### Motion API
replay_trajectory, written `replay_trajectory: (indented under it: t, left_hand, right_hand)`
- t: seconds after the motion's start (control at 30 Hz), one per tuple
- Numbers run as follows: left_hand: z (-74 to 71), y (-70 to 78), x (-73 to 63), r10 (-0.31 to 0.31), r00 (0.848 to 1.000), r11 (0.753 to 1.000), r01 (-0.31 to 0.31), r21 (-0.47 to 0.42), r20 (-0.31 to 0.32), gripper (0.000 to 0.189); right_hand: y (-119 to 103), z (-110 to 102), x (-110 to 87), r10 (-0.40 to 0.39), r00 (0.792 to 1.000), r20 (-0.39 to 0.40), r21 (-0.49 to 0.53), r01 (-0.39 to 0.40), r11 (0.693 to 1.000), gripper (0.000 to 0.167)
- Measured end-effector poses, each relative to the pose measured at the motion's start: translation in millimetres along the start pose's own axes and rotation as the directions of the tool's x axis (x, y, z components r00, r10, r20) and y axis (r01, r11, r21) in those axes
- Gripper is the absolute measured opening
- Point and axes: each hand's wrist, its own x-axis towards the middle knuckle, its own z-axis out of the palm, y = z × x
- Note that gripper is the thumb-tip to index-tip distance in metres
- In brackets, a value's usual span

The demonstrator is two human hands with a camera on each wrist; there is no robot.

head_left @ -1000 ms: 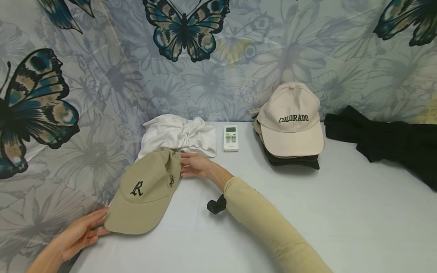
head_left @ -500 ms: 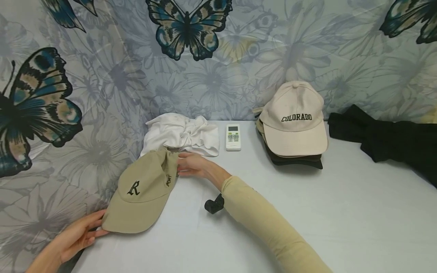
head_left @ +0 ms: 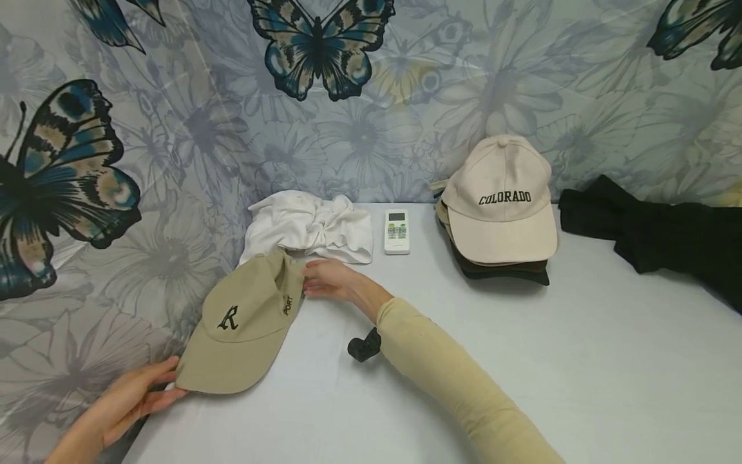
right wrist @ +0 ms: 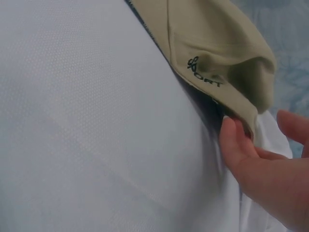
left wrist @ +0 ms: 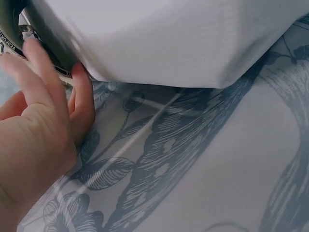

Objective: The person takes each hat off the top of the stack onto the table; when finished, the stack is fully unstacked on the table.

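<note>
A khaki baseball cap (head_left: pixel 249 309) with a dark "R" on its front and "SPORT" lettering on its side lies tilted at the left of the table, its brim pointing toward me. At the brim's left corner, the fingers of my left hand (head_left: pixel 130 399) touch the edge; the left wrist view has this hand (left wrist: pixel 46 116) with its fingers spread at the cap. My right hand (head_left: pixel 339 281) is at the cap's back right side. In the right wrist view its fingertips (right wrist: pixel 234 140) meet the lower rim, while the thumb stays apart from the fabric.
A bunched white cloth (head_left: pixel 307 225) lies behind the cap, with a white remote control (head_left: pixel 397 232) beside it. Stacked caps (head_left: pixel 501 200), a beige "COLORADO" one on top, stand farther right, then a black garment (head_left: pixel 655 225). A patterned curtain (head_left: pixel 359 142) hangs behind the white table (head_left: pixel 580 361).
The khaki cap shifted slightly left along with both hands about half a second ago. Since then, only the left hand's fingers at the brim have changed a little.
</note>
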Motion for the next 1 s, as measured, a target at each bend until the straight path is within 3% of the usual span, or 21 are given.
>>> replay_trajectory:
  t: [0.13,0.37,0.47,0.63,0.73,0.8,0.83,0.87,0.9,1.0]
  left_hand:
    - [1.2,0.7,-0.4,-0.007,1.0,1.0,0.007,0.023,0.001,0.073]
    - [0.4,3.4,-5.5,0.003,0.997,0.991,0.007,0.136,-0.073,0.078]
    - [2.0,6.3,-9.0,0.025,0.993,0.981,-0.003,0.195,-0.111,0.081]
    - [3.3,11.4,-12.8,0.127,0.98,0.955,-0.079,0.286,-0.152,0.07]
    - [1.3,15.0,-10.6,0.181,0.98,0.967,-0.161,0.199,-0.086,0.054]
    - [-1.3,18.0,-8.2,0.238,0.97,0.97,-0.24,0.041,0.043,0.038]
    - [-2.3,19.8,-7.2,0.275,0.953,0.961,-0.269,-0.059,0.13,0.032]
    - [-2.9,22.3,-6.6,0.317,0.919,0.944,-0.281,-0.175,0.235,0.033]
    - [-2.5,25.3,-6.1,0.361,0.869,0.919,-0.27,-0.287,0.338,0.039]
    - [4.9,37.7,-5.9,0.456,0.676,0.847,-0.13,-0.516,0.579,0.056]
  right_hand:
    - [-1,-3,-2.9,-0.002,1.0,0.005,-0.016,0.002,1.0,0.047]
    - [-6,-18,-10.0,0.012,1.0,-0.005,0.047,-0.012,0.999,0.043]
    - [-10,-29,-12.8,0.02,1.0,-0.005,0.078,-0.02,0.997,0.046]
    - [-19,-49,-21.1,0.012,0.998,0.06,0.104,-0.018,0.994,0.048]
    - [-26,-61,-28.9,-0.01,0.993,0.116,0.119,-0.004,0.993,0.049]
    - [-32,-68,-35.2,-0.033,0.988,0.153,0.126,0.014,0.992,0.05]
    - [-35,-72,-38.7,-0.044,0.985,0.166,0.133,0.021,0.991,0.051]
    - [-38,-75,-42.4,-0.055,0.982,0.181,0.139,0.03,0.99,0.052]
    - [-41,-78,-46.4,-0.068,0.978,0.196,0.142,0.04,0.989,0.052]
    - [-50,-87,-59.2,-0.103,0.968,0.227,0.157,0.067,0.985,0.054]
